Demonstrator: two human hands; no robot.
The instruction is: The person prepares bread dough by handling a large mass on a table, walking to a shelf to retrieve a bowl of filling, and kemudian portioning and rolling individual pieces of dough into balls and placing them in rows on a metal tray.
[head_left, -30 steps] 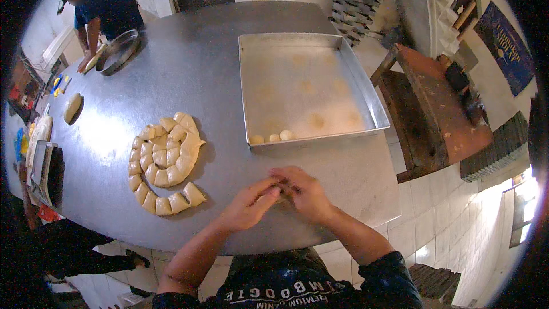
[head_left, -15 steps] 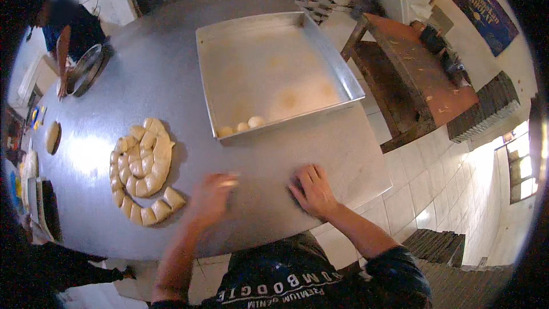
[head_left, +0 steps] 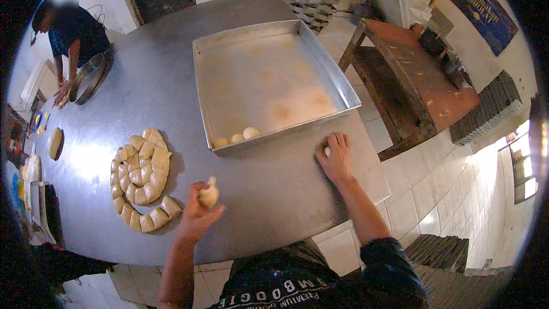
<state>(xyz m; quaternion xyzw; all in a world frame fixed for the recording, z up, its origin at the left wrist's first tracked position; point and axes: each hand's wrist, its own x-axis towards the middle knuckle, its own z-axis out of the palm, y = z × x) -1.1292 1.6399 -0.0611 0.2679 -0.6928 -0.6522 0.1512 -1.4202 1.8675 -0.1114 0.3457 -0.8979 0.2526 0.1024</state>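
Observation:
My left hand (head_left: 196, 217) is closed on a piece of dough (head_left: 209, 196), with a narrow tip of it sticking up past the fingers. To the right, my right hand (head_left: 337, 157) curls palm down on the metal table near the tray's front right corner. A bit of a pale dough ball (head_left: 327, 151) peeks out between its thumb and fingers; the rest is hidden. Left of my left hand lies a coil of cut dough pieces (head_left: 150, 173), its loose end toward my wrist. Several round dough balls (head_left: 250, 133) sit in the near left corner of the large metal tray (head_left: 274, 129).
Across the steel table (head_left: 148, 68), a co-worker (head_left: 77, 40) bends over a round sieve-like hoop (head_left: 90, 78). A dough loaf (head_left: 55, 143) lies at the left edge. A wooden table (head_left: 420, 74) stands beyond the right side, with stacked dark trays (head_left: 489, 109) behind it.
My left hand has moved slightly left and down and now shows a dough piece in it. My right hand has slid right and away from me, nearer the tray's corner.

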